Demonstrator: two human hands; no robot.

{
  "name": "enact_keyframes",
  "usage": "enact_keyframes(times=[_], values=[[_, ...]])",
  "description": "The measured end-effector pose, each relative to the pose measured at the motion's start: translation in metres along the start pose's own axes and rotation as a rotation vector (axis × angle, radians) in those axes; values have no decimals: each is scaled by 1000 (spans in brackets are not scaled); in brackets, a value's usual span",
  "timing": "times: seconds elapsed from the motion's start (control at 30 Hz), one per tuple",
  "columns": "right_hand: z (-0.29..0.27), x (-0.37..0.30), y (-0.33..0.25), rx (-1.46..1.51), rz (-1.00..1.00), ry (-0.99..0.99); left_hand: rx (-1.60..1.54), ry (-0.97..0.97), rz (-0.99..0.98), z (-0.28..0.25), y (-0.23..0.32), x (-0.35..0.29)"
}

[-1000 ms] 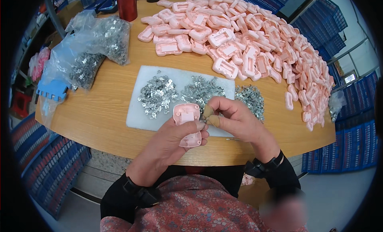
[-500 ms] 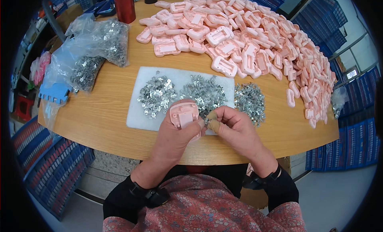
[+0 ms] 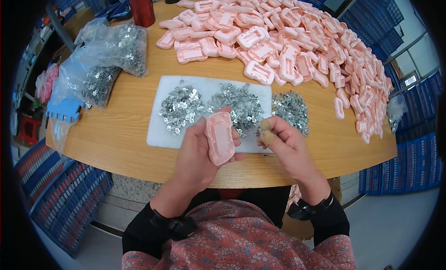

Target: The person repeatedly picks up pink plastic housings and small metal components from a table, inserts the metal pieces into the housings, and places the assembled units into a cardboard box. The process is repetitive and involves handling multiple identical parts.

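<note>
My left hand (image 3: 196,151) holds a pink plastic housing (image 3: 220,139) tilted up, its hollow inner side toward me. To the right of it, my right hand (image 3: 287,142) pinches small metal clips (image 3: 259,131) between thumb and forefinger; tan covers wrap those fingertips. How many clips it holds is too small to tell. Beyond the hands lies a white foam sheet (image 3: 155,126) bearing a left heap of metal clips (image 3: 182,107) and a middle heap (image 3: 238,105), partly hidden by my left hand and the housing. A third heap (image 3: 290,113) sits at the sheet's right edge.
A large pile of pink housings (image 3: 288,42) covers the far and right side of the wooden table (image 3: 116,144). Clear bags of metal clips (image 3: 127,49) lie at left, near a blue foam piece (image 3: 65,110) and a red bottle (image 3: 141,9). A thin rod (image 3: 269,155) lies near my right hand.
My right hand has drawn away to the right from the housing, clips still pinched. My left hand has turned the housing more upright, and its fingers have spread behind it.
</note>
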State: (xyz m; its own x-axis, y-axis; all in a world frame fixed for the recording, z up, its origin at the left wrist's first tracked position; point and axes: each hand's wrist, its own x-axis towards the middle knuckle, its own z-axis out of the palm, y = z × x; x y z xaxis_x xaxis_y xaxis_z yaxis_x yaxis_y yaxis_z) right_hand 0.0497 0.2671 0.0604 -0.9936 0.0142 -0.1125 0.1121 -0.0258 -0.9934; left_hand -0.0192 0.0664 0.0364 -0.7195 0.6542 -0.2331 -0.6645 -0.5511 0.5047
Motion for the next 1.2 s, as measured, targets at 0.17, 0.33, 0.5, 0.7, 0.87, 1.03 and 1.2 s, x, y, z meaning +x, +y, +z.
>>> enact_keyframes(times=[0.17,0.33,0.5,0.7,0.87,1.03,1.2], values=[[-6,-10,-5,44,-24,-1,82,-9,-138,-7,-4,8],[-8,-14,1,158,-27,-14,259,-160,-174,8,-10,7],[-17,-19,6,48,-77,149,300,-89,-128,10,-16,7],[1,-19,7,-186,-190,215,371,-170,-119,8,-26,10],[5,-15,4,-441,-232,253,376,-185,-179,16,-23,3],[5,-14,7,-605,-247,261,439,-200,-158,13,-31,3],[6,-10,11,-925,-368,295,507,-188,-134,9,-35,3]])
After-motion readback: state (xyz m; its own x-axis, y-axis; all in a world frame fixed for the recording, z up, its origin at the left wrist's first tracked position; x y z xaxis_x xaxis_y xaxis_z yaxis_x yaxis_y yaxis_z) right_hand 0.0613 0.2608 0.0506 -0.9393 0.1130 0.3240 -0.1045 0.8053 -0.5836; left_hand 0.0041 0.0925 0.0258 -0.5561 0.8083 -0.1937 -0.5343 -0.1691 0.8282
